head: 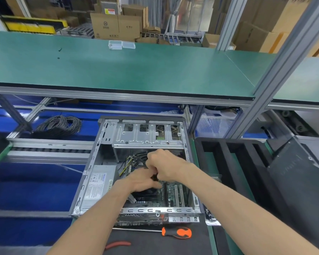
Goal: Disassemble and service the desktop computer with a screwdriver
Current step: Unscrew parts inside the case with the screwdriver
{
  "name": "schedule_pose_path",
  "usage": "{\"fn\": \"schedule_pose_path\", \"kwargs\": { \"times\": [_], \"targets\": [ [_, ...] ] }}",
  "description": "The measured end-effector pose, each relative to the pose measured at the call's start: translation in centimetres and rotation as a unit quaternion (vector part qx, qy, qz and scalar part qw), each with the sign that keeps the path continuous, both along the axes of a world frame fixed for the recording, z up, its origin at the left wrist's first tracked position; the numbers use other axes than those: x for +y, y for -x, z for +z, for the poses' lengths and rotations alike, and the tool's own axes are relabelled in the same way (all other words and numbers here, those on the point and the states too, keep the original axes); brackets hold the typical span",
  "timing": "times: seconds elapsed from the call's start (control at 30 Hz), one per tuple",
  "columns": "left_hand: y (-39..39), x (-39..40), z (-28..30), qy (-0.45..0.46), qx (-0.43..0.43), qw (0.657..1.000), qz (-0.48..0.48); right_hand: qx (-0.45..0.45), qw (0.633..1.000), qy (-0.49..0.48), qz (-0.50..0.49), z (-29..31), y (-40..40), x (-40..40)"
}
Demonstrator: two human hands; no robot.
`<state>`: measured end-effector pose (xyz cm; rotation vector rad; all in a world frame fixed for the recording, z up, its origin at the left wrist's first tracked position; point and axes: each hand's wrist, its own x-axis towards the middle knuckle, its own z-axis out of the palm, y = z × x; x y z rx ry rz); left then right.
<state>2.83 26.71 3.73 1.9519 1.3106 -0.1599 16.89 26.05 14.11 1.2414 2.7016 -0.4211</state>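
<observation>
Left hand (143,179) and right hand (164,167): both inside open computer case (92,162), touching each other, fingers curled round small dark part (155,176) above motherboard (173,194); part's identity unclear. Power supply (98,183): left in case. Drive cage (147,134): far end. Screwdriver (177,232), orange-black handle: lying unheld on mat (155,243) just before case. Red-handled pliers (117,244): near left forearm.
</observation>
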Motion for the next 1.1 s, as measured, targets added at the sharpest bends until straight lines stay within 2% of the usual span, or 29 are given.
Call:
{"fn": "schedule_pose_path", "kwargs": {
  "times": [0.1,0.2,0.47,0.57,0.67,0.9,1.0,1.1],
  "targets": [
    [0.0,-0.1,0.1,-0.051,0.084,0.992,-0.08,0.014,0.997,-0.012,-0.07,0.2,-1.0,0.7],
    [-0.5,-0.3,0.1,-0.093,0.085,0.988,-0.085,-0.017,0.992,-0.019,-0.122,0.1,-1.6,1.1],
    [-0.4,-0.3,-0.8,-0.13,0.095,0.985,-0.066,0.011,1.0,0.001,0.016,0.0,-0.9,0.3],
    [-0.3,-0.1,-1.2,-0.127,0.102,0.985,-0.063,0.023,0.999,-0.033,-0.031,-0.4,-1.0,0.5],
    [-0.1,0.0,-1.4,-0.13,0.103,0.984,-0.064,-0.007,0.994,-0.045,-0.099,-0.7,-1.2,0.7],
    [-0.1,0.0,-1.6,-0.139,0.095,0.983,-0.078,0.02,1.0,0.004,-0.016,-0.4,-1.7,-0.4],
    [-0.2,0.1,-1.7,-0.14,0.095,0.983,-0.077,0.024,0.996,-0.027,-0.075,-0.5,-1.9,0.0],
    [-0.1,0.2,-1.7,-0.138,0.093,0.983,-0.081,-0.036,0.991,-0.036,-0.123,-0.4,-1.5,0.5]
  ]
}}
